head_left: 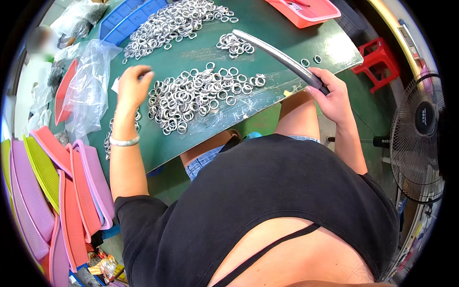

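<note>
My right hand (331,93) grips the near end of a long, narrow, slightly curved bar (282,58), silvery-white along one face and dark along the other. Its far end reaches over the table beside a small cluster of metal rings (235,45). My left hand (132,86) hovers at the table's left side, fingers loosely curled, with a gap between thumb and forefinger and nothing visible in it. Just right of it spreads a pile of silver metal rings (191,98). More rings (136,125) lie beside and partly behind my left forearm.
A large ring heap (177,24) spills beside a blue crate (126,19) on the green table (277,26). Two dark-centred rings (311,60) lie near the right edge. Also around are a red tray (311,12), clear bags (91,91), coloured plastic baskets (71,191), a red stool (380,64) and a fan (420,138).
</note>
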A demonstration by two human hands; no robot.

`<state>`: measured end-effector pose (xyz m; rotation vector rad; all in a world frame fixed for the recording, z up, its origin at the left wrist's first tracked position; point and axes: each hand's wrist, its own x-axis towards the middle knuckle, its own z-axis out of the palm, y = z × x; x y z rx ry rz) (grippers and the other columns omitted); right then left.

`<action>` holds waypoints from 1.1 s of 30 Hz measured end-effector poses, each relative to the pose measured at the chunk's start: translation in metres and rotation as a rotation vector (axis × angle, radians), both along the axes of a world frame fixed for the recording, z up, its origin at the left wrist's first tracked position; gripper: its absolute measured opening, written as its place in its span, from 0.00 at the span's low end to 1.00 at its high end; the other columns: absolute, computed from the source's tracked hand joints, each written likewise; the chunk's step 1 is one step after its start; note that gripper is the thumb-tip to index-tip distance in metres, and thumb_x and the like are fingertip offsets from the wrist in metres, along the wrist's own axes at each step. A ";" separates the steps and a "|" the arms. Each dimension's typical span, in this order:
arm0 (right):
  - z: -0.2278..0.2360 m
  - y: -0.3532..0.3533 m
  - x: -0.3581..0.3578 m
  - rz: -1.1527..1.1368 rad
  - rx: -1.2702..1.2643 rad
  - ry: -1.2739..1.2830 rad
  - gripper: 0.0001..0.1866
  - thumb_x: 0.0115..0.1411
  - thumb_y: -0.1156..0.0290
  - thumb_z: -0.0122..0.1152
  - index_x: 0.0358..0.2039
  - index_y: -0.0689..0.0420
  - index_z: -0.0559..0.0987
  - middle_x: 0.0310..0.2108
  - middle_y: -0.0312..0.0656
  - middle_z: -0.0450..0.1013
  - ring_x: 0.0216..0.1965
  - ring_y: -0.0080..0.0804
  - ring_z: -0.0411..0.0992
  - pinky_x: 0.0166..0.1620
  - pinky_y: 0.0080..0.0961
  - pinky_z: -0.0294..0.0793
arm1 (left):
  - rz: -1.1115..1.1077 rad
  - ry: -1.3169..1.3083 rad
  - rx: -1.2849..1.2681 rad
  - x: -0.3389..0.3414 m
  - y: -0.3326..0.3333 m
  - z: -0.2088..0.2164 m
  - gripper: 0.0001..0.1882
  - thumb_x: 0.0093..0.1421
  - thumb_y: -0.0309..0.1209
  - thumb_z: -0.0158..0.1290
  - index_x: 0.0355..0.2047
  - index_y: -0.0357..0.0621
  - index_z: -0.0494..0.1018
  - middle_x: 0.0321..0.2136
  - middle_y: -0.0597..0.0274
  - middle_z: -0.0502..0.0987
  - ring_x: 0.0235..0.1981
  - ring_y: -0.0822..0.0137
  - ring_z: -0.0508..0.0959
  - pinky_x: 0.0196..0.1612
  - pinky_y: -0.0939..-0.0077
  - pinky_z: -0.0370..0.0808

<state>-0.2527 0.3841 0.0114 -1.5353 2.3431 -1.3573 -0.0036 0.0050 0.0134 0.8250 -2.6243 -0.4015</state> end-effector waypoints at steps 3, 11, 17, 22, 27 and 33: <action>-0.003 -0.003 -0.001 -0.004 -0.011 -0.041 0.18 0.46 0.81 0.62 0.41 0.64 0.74 0.29 0.44 0.72 0.28 0.29 0.70 0.34 0.22 0.69 | -0.263 0.041 0.098 -0.054 0.038 0.001 0.09 0.52 0.27 0.56 0.35 0.41 0.77 0.30 0.60 0.76 0.32 0.68 0.76 0.36 0.77 0.72; -0.017 0.000 -0.011 0.003 -0.032 -0.074 0.19 0.46 0.80 0.63 0.41 0.65 0.74 0.32 0.46 0.73 0.31 0.33 0.73 0.36 0.24 0.71 | -0.551 -0.039 0.067 -0.139 0.086 -0.019 0.08 0.49 0.26 0.58 0.31 0.40 0.76 0.26 0.54 0.73 0.28 0.58 0.74 0.33 0.70 0.71; -0.020 0.004 -0.017 -0.011 -0.021 -0.082 0.20 0.46 0.79 0.63 0.42 0.65 0.74 0.32 0.46 0.73 0.31 0.34 0.73 0.36 0.24 0.71 | -0.465 -0.045 0.286 -0.143 0.089 -0.014 0.04 0.52 0.24 0.56 0.29 0.39 0.73 0.26 0.62 0.73 0.28 0.68 0.73 0.33 0.75 0.70; -0.025 0.003 -0.019 -0.015 -0.034 -0.122 0.20 0.46 0.79 0.63 0.42 0.65 0.74 0.32 0.46 0.73 0.32 0.35 0.73 0.36 0.25 0.71 | -0.317 0.197 1.172 -0.142 0.090 -0.001 0.07 0.57 0.21 0.52 0.37 0.35 0.69 0.31 0.60 0.75 0.35 0.72 0.76 0.37 0.79 0.75; -0.023 -0.001 -0.017 0.021 -0.015 -0.162 0.19 0.46 0.79 0.63 0.41 0.63 0.74 0.33 0.46 0.73 0.31 0.37 0.73 0.36 0.26 0.71 | -0.389 0.542 1.065 -0.147 0.103 -0.009 0.14 0.56 0.18 0.52 0.43 0.33 0.68 0.36 0.57 0.75 0.35 0.70 0.77 0.40 0.78 0.76; -0.023 -0.003 -0.017 -0.019 -0.007 -0.098 0.19 0.45 0.80 0.63 0.41 0.62 0.74 0.32 0.47 0.73 0.31 0.41 0.73 0.34 0.28 0.71 | -0.465 0.591 0.976 -0.149 0.114 -0.007 0.14 0.58 0.19 0.50 0.46 0.32 0.69 0.38 0.58 0.75 0.38 0.70 0.76 0.44 0.77 0.75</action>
